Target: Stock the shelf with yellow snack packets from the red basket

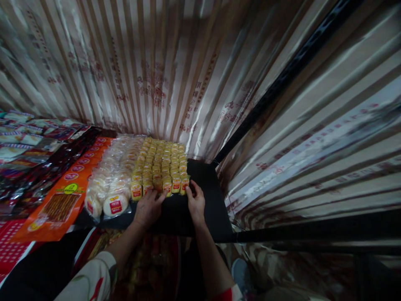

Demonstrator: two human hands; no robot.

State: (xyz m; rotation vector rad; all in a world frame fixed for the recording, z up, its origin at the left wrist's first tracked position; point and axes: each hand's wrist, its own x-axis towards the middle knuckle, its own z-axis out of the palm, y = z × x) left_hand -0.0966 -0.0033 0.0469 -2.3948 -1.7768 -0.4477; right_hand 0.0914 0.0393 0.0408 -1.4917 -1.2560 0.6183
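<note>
Rows of small yellow wrapped snack packets (161,161) stand close together on a black shelf (208,196), with red labels on the front ones. My left hand (149,208) is at the front row, its index finger stretched against a packet; some of its other fingertips are hidden. At the right front corner, my right hand (196,202) has its thumb and fingers apart and touches the end packet. I see no packet lifted in either hand. Left of the yellow rows lie clear-wrapped round white cakes (115,204) with red labels.
An orange snack bag (64,200) and dark shiny packs (25,188) lie farther left. Below the shelf is a container with yellowish wrapped items (150,263). Pleated printed sheeting (163,71) hangs behind, and a black bar (266,100) slants up at the right.
</note>
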